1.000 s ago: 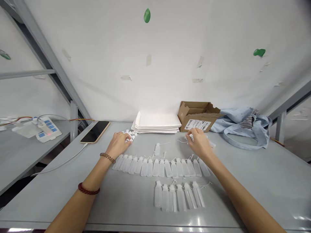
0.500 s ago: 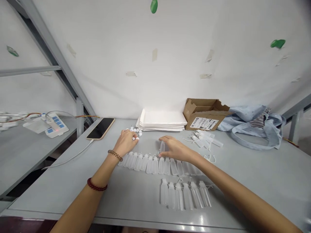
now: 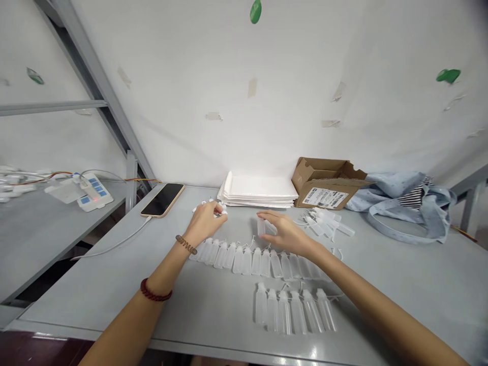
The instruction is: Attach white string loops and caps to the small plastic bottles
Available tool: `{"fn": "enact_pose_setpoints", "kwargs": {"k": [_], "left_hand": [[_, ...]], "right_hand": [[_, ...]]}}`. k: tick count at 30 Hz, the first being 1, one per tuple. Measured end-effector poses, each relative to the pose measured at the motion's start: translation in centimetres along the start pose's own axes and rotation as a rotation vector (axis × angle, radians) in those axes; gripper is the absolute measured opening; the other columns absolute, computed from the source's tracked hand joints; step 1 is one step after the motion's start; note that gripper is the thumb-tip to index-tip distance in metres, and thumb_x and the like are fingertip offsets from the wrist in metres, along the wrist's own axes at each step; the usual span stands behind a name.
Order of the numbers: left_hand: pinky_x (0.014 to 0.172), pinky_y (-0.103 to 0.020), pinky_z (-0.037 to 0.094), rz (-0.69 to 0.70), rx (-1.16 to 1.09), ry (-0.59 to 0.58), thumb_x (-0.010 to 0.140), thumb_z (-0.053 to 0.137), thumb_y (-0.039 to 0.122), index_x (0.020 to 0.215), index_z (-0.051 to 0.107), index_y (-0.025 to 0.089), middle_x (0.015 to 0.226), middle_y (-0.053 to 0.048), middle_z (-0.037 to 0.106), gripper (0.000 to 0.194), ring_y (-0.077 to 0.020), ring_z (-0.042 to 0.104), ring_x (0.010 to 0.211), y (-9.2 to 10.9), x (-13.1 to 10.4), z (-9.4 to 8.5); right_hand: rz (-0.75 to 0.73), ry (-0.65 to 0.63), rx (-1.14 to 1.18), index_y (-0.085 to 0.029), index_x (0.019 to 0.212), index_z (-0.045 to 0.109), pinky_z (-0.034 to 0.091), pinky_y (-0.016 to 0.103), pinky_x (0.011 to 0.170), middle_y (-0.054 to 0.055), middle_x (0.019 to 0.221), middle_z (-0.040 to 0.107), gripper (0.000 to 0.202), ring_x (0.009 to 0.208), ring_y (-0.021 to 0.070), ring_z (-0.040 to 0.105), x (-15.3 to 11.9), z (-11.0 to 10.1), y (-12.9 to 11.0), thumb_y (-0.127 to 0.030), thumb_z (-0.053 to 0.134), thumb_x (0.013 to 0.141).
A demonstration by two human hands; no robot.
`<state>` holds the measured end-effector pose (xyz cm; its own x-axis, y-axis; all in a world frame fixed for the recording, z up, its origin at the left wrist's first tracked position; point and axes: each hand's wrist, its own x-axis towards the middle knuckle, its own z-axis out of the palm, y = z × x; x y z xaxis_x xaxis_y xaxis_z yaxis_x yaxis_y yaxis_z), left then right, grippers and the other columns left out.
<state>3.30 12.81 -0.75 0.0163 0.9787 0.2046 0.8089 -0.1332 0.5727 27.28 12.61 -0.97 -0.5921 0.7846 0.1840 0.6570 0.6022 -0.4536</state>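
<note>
My left hand [image 3: 208, 221] is closed in a pinch on a small white cap [image 3: 224, 213], beside a few more white caps [image 3: 203, 203] partly hidden behind it. Thumb and fingers of my right hand [image 3: 280, 231] are around a small translucent plastic bottle [image 3: 261, 227], held near the middle of the table. Below both hands runs a long row of similar bottles [image 3: 247, 262] with thin strings at their tops; my right forearm covers the row's right end. Several more bottles [image 3: 284, 312] form a shorter row closer to the front edge.
A stack of white envelopes [image 3: 259, 192] and an open cardboard box [image 3: 324, 190] stand against the wall. Loose bottles [image 3: 324, 222] lie before the box, and blue cloth [image 3: 404, 198] is at the right. A charging phone [image 3: 163, 200] lies left, near a power strip [image 3: 95, 192].
My left hand has shifted right, away from the caps, with a white cap now showing at its fingertips. My right hand has raised the bottle slightly off the row. The view has turned a little left.
</note>
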Motion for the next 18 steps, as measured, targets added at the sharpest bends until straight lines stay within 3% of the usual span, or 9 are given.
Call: {"fn": "enact_pose_setpoints", "kwargs": {"k": [4, 8, 12, 18], "left_hand": [[0.069, -0.027, 0.052, 0.058, -0.266, -0.118, 0.074, 0.056, 0.033, 0.077, 0.059, 0.017, 0.081, -0.003, 0.069, 0.016, -0.0168, 0.065, 0.076, 2.3, -1.2, 0.3], [0.062, -0.026, 0.051, 0.078, -0.661, -0.269, 0.073, 0.064, 0.033, 0.079, 0.058, 0.016, 0.077, -0.003, 0.065, 0.019, -0.0148, 0.062, 0.07, 4.5, -2.7, 0.8], [0.062, -0.025, 0.049, 0.025, -0.793, -0.275, 0.074, 0.065, 0.032, 0.082, 0.061, 0.015, 0.074, -0.001, 0.062, 0.019, -0.0119, 0.058, 0.066, 5.6, -3.2, 0.7], [0.063, -0.025, 0.044, -0.106, -0.952, -0.323, 0.073, 0.067, 0.031, 0.085, 0.064, 0.015, 0.065, 0.002, 0.057, 0.021, -0.0093, 0.053, 0.06, 5.4, -3.0, 0.6]], "right_hand": [[-0.181, 0.185, 0.027, -0.022, 0.129, 0.045, 0.045, 0.047, 0.096, 0.014, 0.131, 0.051, 0.049, 0.12, 0.0259, 0.05, -1.8, -0.3, -0.1, -0.021, 0.059, 0.082], [-0.294, 0.299, 0.063, -0.025, 0.132, 0.04, 0.052, 0.042, 0.084, 0.014, 0.125, 0.048, 0.052, 0.115, 0.0243, 0.051, -3.2, -0.5, -1.0, -0.018, 0.057, 0.083], [-0.317, 0.337, 0.119, -0.025, 0.13, 0.042, 0.052, 0.04, 0.081, 0.013, 0.119, 0.048, 0.05, 0.108, 0.0223, 0.053, -3.7, -0.7, -1.8, -0.017, 0.058, 0.083], [-0.306, 0.309, 0.234, -0.027, 0.125, 0.047, 0.054, 0.036, 0.075, 0.01, 0.117, 0.05, 0.047, 0.101, 0.0205, 0.054, -4.4, -0.7, -2.6, -0.017, 0.06, 0.081]]}}
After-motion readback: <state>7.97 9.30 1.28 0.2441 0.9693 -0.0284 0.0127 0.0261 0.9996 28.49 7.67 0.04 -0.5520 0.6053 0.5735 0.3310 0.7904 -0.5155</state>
